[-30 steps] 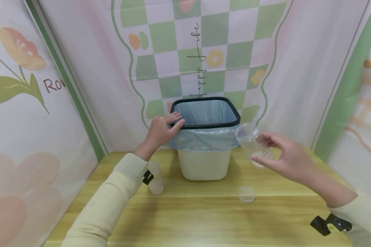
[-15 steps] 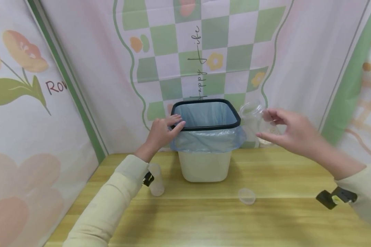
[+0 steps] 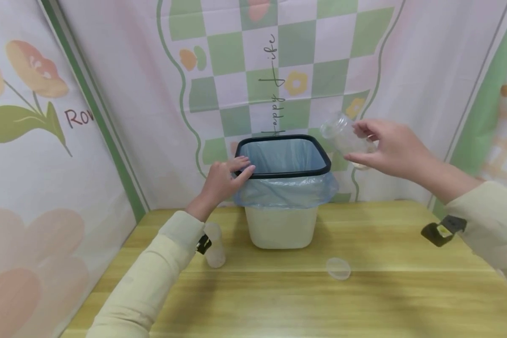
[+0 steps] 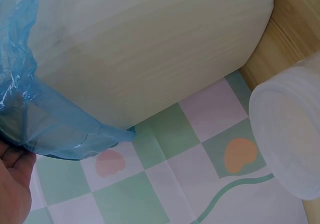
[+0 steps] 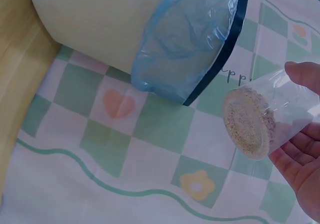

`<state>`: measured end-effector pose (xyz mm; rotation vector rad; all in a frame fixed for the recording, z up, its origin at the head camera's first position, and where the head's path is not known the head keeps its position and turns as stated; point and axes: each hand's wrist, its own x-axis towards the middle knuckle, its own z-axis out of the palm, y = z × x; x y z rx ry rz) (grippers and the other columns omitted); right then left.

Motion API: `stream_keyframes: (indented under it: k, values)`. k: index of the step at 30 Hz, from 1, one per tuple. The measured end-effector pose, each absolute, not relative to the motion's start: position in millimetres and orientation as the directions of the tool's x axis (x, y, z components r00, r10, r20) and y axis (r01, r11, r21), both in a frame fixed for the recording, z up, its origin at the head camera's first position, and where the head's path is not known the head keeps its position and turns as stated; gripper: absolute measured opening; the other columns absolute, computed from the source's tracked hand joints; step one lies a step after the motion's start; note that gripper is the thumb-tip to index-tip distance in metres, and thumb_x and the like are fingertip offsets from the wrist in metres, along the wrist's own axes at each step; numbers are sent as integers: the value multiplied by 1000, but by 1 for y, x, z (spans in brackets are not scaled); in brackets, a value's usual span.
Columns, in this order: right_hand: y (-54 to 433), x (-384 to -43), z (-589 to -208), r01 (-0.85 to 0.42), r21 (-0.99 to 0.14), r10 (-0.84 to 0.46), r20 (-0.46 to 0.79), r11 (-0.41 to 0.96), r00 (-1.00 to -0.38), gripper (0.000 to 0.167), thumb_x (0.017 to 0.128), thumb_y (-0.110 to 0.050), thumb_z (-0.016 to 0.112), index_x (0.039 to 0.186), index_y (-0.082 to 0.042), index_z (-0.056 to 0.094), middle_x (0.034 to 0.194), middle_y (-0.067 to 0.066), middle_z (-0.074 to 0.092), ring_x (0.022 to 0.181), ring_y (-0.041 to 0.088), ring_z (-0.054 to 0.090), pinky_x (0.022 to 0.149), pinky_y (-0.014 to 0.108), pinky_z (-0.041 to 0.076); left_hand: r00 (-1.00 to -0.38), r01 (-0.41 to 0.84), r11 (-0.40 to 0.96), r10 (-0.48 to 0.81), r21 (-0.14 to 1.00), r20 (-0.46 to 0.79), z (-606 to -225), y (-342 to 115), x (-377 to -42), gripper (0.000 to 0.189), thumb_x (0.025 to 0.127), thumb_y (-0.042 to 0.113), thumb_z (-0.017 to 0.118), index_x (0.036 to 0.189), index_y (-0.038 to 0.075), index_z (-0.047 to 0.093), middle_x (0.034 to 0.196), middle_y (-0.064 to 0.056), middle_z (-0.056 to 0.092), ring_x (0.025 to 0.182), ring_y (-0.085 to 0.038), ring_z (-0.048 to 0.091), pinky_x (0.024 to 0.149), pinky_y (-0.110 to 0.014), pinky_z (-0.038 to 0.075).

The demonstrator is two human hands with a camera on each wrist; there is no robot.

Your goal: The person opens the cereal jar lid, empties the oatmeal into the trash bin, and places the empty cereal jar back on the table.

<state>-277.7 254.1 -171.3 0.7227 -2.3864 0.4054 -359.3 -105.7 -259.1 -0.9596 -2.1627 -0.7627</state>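
Observation:
My right hand [image 3: 399,148] grips a clear plastic jar [image 3: 342,131] in the air, just right of and above the trash can [image 3: 280,225]. The jar tilts with its open mouth toward the can. Pale, grainy crumbs [image 5: 246,121] lie at its bottom in the right wrist view. My left hand [image 3: 224,183] holds the black rim [image 3: 287,174] of the can at its left side, with fingertips over the edge. In the left wrist view its fingers [image 4: 19,161] curl at the blue bag [image 4: 65,129]. That bag lines the can and hangs over its outside.
A second translucent jar [image 3: 215,253] stands on the wooden table [image 3: 253,300] by my left wrist, with a lid [image 4: 290,139] on in the left wrist view. A loose round clear lid [image 3: 338,268] lies on the table at front right. A patterned curtain [image 3: 219,94] hangs behind the can.
My right hand has raised the jar from beside the can to above rim height, then a little left toward the can. My left hand has stayed on the rim.

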Motion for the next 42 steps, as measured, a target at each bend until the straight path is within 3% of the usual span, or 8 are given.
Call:
stream_keyframes:
  k: [15,32,42]
  values:
    - [228,-304,-143,-554,-40,-450,536,832,-715,63,80,-18,80,127,13,52,113,30,60,104,42,56,90,55,45,-520,792,558,406,247,751,-260,-103,-359,28,94,23,64,112,3,72,114,-13,68,110,-23,64,94,-37,50]
    - [211,-334,-139,-530,87,-520,383,843,-764,64,83,-16,75,132,13,46,130,31,52,121,46,47,100,56,39,-520,796,548,397,259,757,-264,-105,-359,30,93,25,65,112,2,72,113,-13,68,109,-23,64,94,-38,50]
    - [202,-342,-138,-541,184,-570,333,821,-751,59,80,-14,77,127,11,51,122,29,56,113,45,52,93,55,45,-515,793,555,394,249,762,-263,-105,-358,30,93,26,65,111,3,72,113,-13,69,108,-23,64,92,-38,51]
